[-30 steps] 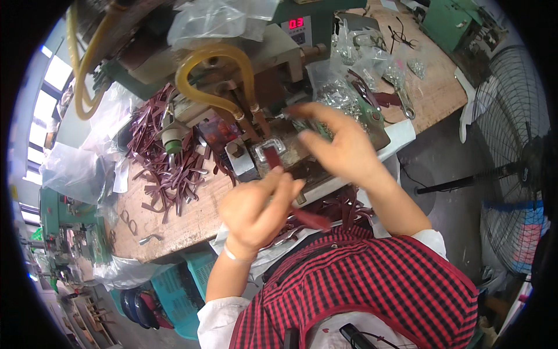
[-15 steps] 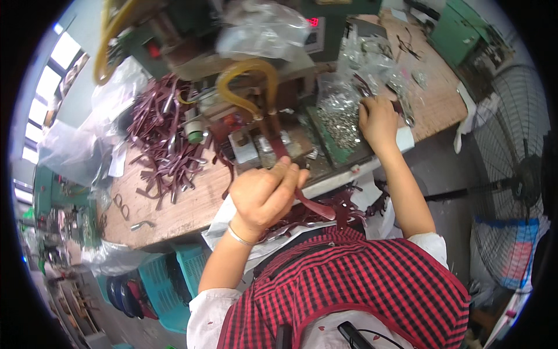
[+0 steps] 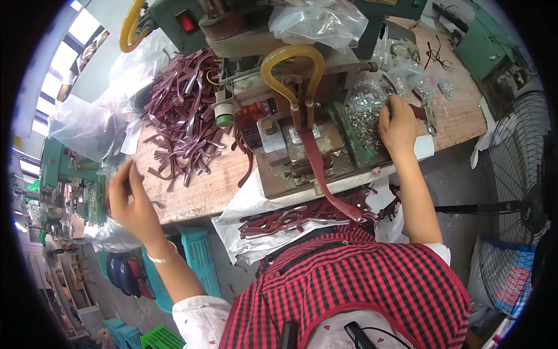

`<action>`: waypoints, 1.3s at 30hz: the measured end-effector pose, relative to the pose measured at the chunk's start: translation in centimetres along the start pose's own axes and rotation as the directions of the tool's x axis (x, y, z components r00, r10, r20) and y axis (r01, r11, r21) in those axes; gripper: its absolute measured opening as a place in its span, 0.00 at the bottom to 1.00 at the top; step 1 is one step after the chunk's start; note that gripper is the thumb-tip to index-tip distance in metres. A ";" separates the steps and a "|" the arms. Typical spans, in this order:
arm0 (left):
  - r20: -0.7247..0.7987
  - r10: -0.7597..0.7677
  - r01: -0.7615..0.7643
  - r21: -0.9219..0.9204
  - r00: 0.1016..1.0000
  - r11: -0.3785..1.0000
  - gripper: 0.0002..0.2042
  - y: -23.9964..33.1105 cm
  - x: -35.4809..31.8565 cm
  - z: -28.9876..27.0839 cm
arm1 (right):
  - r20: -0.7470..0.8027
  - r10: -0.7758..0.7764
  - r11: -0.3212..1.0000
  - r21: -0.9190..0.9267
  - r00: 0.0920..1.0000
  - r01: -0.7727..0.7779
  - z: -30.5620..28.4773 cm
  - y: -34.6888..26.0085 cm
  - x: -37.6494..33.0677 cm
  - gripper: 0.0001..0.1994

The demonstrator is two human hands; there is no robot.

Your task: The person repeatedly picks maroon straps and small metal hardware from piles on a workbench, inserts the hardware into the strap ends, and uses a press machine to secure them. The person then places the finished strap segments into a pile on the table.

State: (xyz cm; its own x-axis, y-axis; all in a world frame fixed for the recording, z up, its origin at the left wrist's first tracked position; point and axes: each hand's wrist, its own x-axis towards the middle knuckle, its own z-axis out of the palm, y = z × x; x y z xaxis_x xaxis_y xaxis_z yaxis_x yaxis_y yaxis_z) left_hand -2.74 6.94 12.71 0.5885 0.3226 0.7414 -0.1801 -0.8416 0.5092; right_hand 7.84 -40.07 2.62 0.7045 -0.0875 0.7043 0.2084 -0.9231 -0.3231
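The left hand [image 3: 131,203] is seen spread open, fingers extended, at the desk [image 3: 197,189] edge well to the left of the green press machine [image 3: 290,116]; nothing is gripped, and its fingertips lie near clear plastic bags [image 3: 87,131] at the desk's corner. The right hand [image 3: 398,125] is laid palm-down, fingers curled, on a tray of small silver metal fittings [image 3: 363,113] just right of the machine; whether a fitting is pinched cannot be told. A maroon leather strap [image 3: 319,168] is seen lying across the machine's bed, below a yellow hose loop [image 3: 290,64], its end hanging off the front edge. A heap of maroon straps [image 3: 186,110] lies left of the machine. Finished straps [image 3: 290,218] are gathered on white cloth in front of it.
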 end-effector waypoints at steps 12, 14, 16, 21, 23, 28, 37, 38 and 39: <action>0.312 -0.330 0.091 0.588 0.891 0.804 0.07 -11.1 -5.4 9.9 | 0.101 0.222 0.947 0.214 0.970 -0.239 -0.9 -2.0 -2.6 0.07; 0.277 -0.355 0.148 0.563 0.893 0.813 0.06 -9.4 -4.8 8.1 | 0.101 0.304 0.915 0.245 0.947 -0.319 -3.3 -1.1 -3.8 0.08; 0.229 -0.357 0.141 0.630 0.906 0.763 0.06 -10.8 -4.0 6.1 | 0.089 0.363 0.885 0.278 0.928 -0.373 -5.3 0.0 -5.3 0.08; 0.297 -0.218 0.010 0.572 0.929 0.820 0.07 -15.0 -5.2 6.5 | 0.371 0.335 0.731 0.477 0.866 -0.488 -7.5 -3.7 -3.9 0.08; 0.288 -0.044 -0.108 0.491 0.957 0.865 0.07 -12.9 -5.4 8.5 | 0.419 0.118 0.753 0.554 0.900 -0.356 -7.5 -7.0 -1.0 0.09; 0.062 -0.186 0.192 -0.098 0.981 0.977 0.10 -4.5 -3.6 10.5 | 0.350 0.060 0.660 0.689 0.935 -0.300 -3.4 -12.7 1.4 0.13; 0.029 -0.084 0.082 -0.660 0.996 0.747 0.07 9.4 -5.6 8.7 | 0.451 0.153 0.217 0.853 0.879 -0.475 -2.9 -14.8 0.7 0.21; -0.034 0.054 -0.063 -0.658 0.998 0.751 0.07 10.6 -5.1 8.1 | 0.465 0.161 0.184 0.852 0.871 -0.489 -3.1 -15.3 0.8 0.22; -0.066 0.141 -0.152 -0.620 0.988 0.769 0.06 10.7 -5.2 7.6 | 0.484 0.163 0.151 0.849 0.860 -0.506 -3.3 -15.8 0.7 0.22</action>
State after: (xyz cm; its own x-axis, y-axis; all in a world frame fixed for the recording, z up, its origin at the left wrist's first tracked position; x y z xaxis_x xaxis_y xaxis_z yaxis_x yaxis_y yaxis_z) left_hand -1.80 -7.05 10.99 0.5036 0.2286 0.8331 -0.7168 -0.4277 0.5507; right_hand 2.86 -26.76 10.31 0.9680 -0.0450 0.2468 0.2506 0.2231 -0.9420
